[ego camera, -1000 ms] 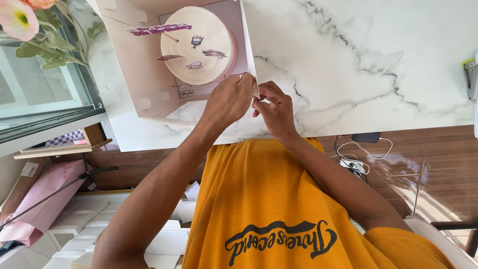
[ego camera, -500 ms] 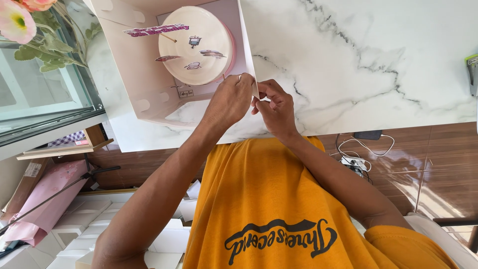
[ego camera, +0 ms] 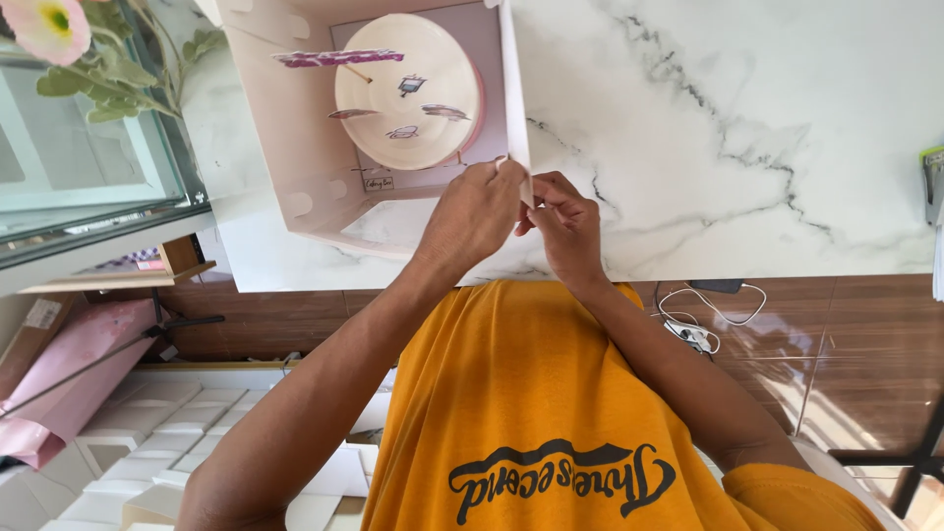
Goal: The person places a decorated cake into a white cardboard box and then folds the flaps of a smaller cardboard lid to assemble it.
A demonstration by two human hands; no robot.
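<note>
An open white cake box (ego camera: 285, 128) stands on the white marble counter (ego camera: 747, 138). Inside it sits a round cream cake (ego camera: 408, 93) on a pink board, topped with small flat decorations and a purple topper on a stick. My left hand (ego camera: 477, 211) pinches the near edge of the box's right side panel (ego camera: 513, 98) at its lower corner. My right hand (ego camera: 562, 226) grips the same panel edge from the other side, fingers touching the left hand's. Both forearms reach up from my orange shirt.
A pink flower with green leaves (ego camera: 59, 39) hangs at top left beside a glass pane. White cables and a charger (ego camera: 698, 320) lie on the wooden floor at right. Stacked white boxes (ego camera: 138, 433) and pink packaging (ego camera: 69, 369) lie lower left.
Both hands stay pinched on the panel's corner; the fingers have shifted slightly on the edge. The box and cake have not moved.
</note>
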